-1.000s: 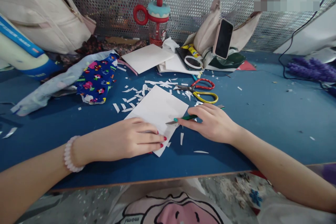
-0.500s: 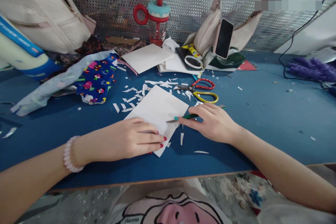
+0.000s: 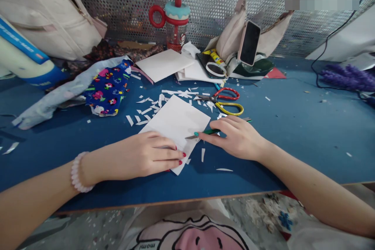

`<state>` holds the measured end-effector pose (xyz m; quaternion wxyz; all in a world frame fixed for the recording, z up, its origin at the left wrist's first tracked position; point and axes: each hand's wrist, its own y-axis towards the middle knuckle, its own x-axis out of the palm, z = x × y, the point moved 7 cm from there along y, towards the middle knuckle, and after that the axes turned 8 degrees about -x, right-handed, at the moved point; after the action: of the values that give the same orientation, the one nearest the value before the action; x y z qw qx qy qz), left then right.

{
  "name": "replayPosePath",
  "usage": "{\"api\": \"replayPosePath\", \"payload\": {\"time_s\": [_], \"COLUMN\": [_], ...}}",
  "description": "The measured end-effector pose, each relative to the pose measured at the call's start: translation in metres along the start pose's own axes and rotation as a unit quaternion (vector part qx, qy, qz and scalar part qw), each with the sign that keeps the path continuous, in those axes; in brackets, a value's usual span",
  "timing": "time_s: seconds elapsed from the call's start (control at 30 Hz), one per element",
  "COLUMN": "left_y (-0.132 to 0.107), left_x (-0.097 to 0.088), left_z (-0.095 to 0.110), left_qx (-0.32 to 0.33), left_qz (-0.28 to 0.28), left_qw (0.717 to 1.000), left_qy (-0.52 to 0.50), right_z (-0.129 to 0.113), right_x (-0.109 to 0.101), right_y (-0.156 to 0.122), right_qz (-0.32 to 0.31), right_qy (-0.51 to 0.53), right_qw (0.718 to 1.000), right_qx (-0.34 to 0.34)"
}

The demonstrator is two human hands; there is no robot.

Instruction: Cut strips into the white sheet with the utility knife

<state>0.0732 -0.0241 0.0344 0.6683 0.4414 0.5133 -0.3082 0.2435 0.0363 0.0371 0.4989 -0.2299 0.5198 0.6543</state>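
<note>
A white sheet of paper (image 3: pixel 175 119) lies on the blue table (image 3: pixel 293 125). My left hand (image 3: pixel 143 156) rests flat on its near corner, fingers stretched out and pressing it down. My right hand (image 3: pixel 237 136) grips a green-handled craft knife (image 3: pixel 205 132), whose blade tip touches the paper's right edge. Small white paper scraps (image 3: pixel 152 105) are scattered around the sheet.
Red and yellow scissors (image 3: pixel 225 100) lie just behind my right hand. Further back are a stack of white sheets (image 3: pixel 164 64), a tape roll (image 3: pixel 215 69), a phone (image 3: pixel 249 43) leaning on a bag, a red bottle (image 3: pixel 175 19), patterned cloth (image 3: pixel 108 88) and purple yarn (image 3: pixel 348 78).
</note>
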Motion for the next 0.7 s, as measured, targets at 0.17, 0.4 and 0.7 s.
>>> {"api": "replayPosePath", "payload": {"time_s": [0.17,0.4,0.7], "left_y": [-0.0007,-0.0008,-0.0004], "left_x": [0.0006,0.0009,-0.0004], "left_z": [-0.0003,-0.0004,-0.0003], "left_qx": [0.002,0.002,0.002], "left_qz": [-0.002,-0.005,0.0], "left_qw": [1.0,1.0,1.0], "left_qy": [0.004,0.004,-0.006], "right_z": [-0.0005,-0.002,-0.0008], "right_x": [0.0007,0.0001,-0.0006], "right_y": [-0.0014,-0.0018,-0.0001], "right_qz": [0.003,-0.005,0.006], "right_qy": [0.005,-0.013,-0.005], "right_qw": [1.0,1.0,1.0], "right_qx": [0.001,-0.016,0.004]}}
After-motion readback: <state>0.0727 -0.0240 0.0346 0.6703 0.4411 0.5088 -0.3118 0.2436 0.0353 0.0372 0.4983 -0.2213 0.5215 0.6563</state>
